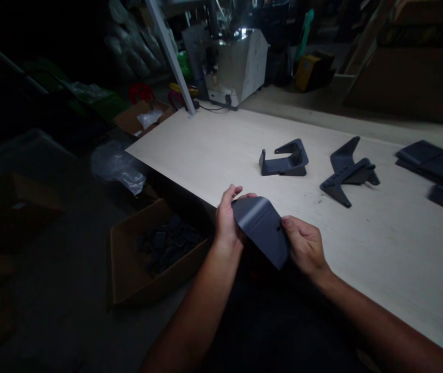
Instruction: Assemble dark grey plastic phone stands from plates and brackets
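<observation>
As I look down through the head camera, both hands sit just over the near edge of the tabletop [206, 150], holding one curved panel of dark grey moulded plastic [260, 228] between them. The left hand [226, 220] cups the panel's left end, with its fingers curled against the edge. The right hand [305, 246] pinches the opposite edge between thumb and fingers, close to a small slot [279, 227]. The panel is tilted, with its lower tip pointing toward me, and I can't make out any contact between it and the tabletop.

Farther along the tabletop, a dark grey stand [285, 160] sits upright on a flat base, with two curved arms rising from it. Just to its right lies an angular dark grey piece [348, 173], tipped on its side. At the right edge, several flat dark panels [434, 168] overlap in a loose pile.

Below the left edge, an open cardboard box [128, 264] holds a heap of small dark pieces [169, 243]. A clear plastic bag [116, 168] lies just beyond that box, close to the tabletop's left corner. Past the far corner stand a white post [171, 54] and a white metal machine [231, 67].
</observation>
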Motion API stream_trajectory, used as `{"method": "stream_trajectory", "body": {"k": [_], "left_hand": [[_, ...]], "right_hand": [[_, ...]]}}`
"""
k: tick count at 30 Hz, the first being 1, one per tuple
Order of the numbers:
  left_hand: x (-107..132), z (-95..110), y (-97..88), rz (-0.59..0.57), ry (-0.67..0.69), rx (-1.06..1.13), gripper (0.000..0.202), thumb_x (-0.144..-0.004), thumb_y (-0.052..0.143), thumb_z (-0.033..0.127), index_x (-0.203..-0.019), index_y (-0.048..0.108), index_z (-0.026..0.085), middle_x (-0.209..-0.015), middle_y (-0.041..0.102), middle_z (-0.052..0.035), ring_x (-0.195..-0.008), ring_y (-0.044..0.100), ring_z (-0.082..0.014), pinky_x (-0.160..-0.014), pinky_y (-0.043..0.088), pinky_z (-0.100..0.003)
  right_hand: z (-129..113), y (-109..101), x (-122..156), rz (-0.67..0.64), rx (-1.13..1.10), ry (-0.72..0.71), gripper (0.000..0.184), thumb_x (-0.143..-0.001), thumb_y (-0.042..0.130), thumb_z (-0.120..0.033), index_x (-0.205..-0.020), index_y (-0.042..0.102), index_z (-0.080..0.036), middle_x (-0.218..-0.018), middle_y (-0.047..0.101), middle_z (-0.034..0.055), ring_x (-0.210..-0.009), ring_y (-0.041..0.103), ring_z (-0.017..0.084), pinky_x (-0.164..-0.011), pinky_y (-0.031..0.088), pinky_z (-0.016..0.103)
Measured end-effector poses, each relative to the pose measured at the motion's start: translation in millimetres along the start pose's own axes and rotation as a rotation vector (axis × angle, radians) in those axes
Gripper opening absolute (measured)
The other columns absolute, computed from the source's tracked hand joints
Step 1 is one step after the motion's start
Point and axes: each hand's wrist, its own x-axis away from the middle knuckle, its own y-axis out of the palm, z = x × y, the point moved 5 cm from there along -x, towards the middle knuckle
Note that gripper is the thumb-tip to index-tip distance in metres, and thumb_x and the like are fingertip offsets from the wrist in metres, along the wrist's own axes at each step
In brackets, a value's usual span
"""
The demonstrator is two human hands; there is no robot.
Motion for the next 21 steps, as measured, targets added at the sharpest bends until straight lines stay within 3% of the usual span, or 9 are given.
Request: {"method": "stream_trajectory", "body": {"k": [3, 5, 9, 11, 14, 16, 19, 21], "left_hand": [[-9, 8, -1.2, -0.060, 0.267, -0.193, 0.033, -0.088, 0.074, 0.046, -0.104, 0.063, 0.020, -0.081, 0.076, -0.0069, -0.072, 0.073, -0.0214, -0.072, 0.055, -0.031], [-10, 15, 1.1, -0.161, 0.402, -0.322, 0.028, -0.094, 0.068, 0.048, -0.097, 0.068, 0.020, -0.082, 0.076, -0.0066, -0.074, 0.071, -0.0190, -0.073, 0.053, -0.028], [-14, 28, -6.9, -0.187, 0.430, -0.449, 0.047, -0.101, 0.053, 0.052, -0.073, 0.072, 0.019, -0.067, 0.066, -0.0043, -0.060, 0.058, -0.0142, -0.060, 0.043, -0.024], [-19, 33, -15.0, -0.203, 0.362, -0.487, 0.049, -0.100, 0.055, 0.057, -0.075, 0.071, 0.019, -0.062, 0.060, -0.0024, -0.056, 0.053, -0.0136, -0.054, 0.038, -0.024], [-21, 30, -25.2, -0.382, 0.123, -0.545, 0.054, -0.094, 0.062, 0.067, -0.079, 0.072, 0.017, -0.067, 0.062, -0.0035, -0.058, 0.054, -0.0142, -0.053, 0.037, -0.024], [-18, 25, -31.4, -0.478, -0.021, -0.535, 0.050, -0.089, 0.070, 0.065, -0.085, 0.073, 0.015, -0.071, 0.063, -0.0040, -0.058, 0.054, -0.0136, -0.054, 0.037, -0.023], [-13, 21, -37.7, -0.481, -0.114, -0.445, 0.039, -0.079, 0.083, 0.052, -0.082, 0.070, 0.015, -0.066, 0.056, 0.0001, -0.053, 0.046, -0.0103, -0.050, 0.034, -0.021], [-14, 22, -41.4, -0.396, -0.076, -0.368, 0.038, -0.075, 0.085, 0.048, -0.074, 0.064, 0.016, -0.063, 0.051, 0.0021, -0.052, 0.043, -0.0097, -0.050, 0.034, -0.021]], "right_hand": [[-5, -6, -12, -0.001, 0.028, 0.042, 0.060, -0.096, 0.065, -0.064, -0.060, 0.055, -0.017, -0.059, 0.041, -0.0010, -0.056, 0.037, 0.011, -0.049, 0.030, 0.025], [-12, -7, -19, -0.008, 0.039, 0.054, 0.061, -0.095, 0.067, -0.064, -0.058, 0.055, -0.017, -0.058, 0.040, -0.0008, -0.055, 0.036, 0.011, -0.048, 0.028, 0.026], [-27, -1, -32, -0.018, 0.021, 0.035, 0.061, -0.095, 0.066, -0.064, -0.057, 0.052, -0.018, -0.057, 0.038, -0.0015, -0.054, 0.033, 0.010, -0.048, 0.026, 0.026], [-30, 6, -43, -0.115, 0.042, 0.064, 0.064, -0.095, 0.064, -0.067, -0.056, 0.049, -0.018, -0.055, 0.036, -0.0023, -0.052, 0.032, 0.010, -0.047, 0.024, 0.026], [-27, 15, -62, -0.328, 0.121, 0.145, 0.068, -0.093, 0.064, -0.072, -0.053, 0.047, -0.019, -0.052, 0.035, -0.0033, -0.049, 0.031, 0.009, -0.046, 0.021, 0.026], [-25, 19, -71, -0.420, 0.159, 0.164, 0.068, -0.091, 0.065, -0.072, -0.053, 0.050, -0.018, -0.051, 0.037, -0.0034, -0.048, 0.032, 0.008, -0.045, 0.021, 0.026], [-30, 18, -85, -0.396, 0.217, 0.095, 0.065, -0.093, 0.064, -0.070, -0.056, 0.058, -0.017, -0.052, 0.044, -0.0020, -0.049, 0.037, 0.009, -0.047, 0.024, 0.026], [-39, 11, -94, -0.283, 0.303, -0.036, 0.057, -0.096, 0.064, -0.065, -0.068, 0.072, -0.016, -0.062, 0.060, 0.0013, -0.057, 0.051, 0.012, -0.053, 0.035, 0.027]]}}
